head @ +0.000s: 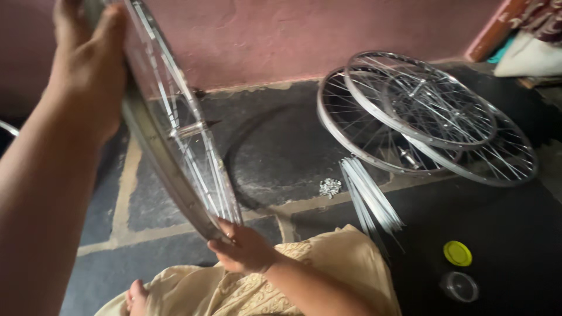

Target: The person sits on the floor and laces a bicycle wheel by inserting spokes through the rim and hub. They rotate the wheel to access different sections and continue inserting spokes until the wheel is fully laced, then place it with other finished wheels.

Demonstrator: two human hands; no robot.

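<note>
At the frame's left, the spoked wheel (175,134) stood tilted above the floor (281,146); left hand (88,64) clasped its upper rim, right hand (243,248) pinched the lower edge. Steady support from both probably kept it true.

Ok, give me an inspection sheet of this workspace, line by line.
Surface: dark stone floor with pale joints.
Job's things: spoked wheel held upright on edge, hub in its middle.
Clutter: three finished wheels stacked flat; loose spokes in a bundle; small pile of nipples; yellow lid; clear tub.
Grippers: left hand grips the rim at the top; right hand holds the rim at the bottom.
Cables: nothing seen.
Surroundings: pink wall; cream cloth over the person's lap; bare foot.
</note>
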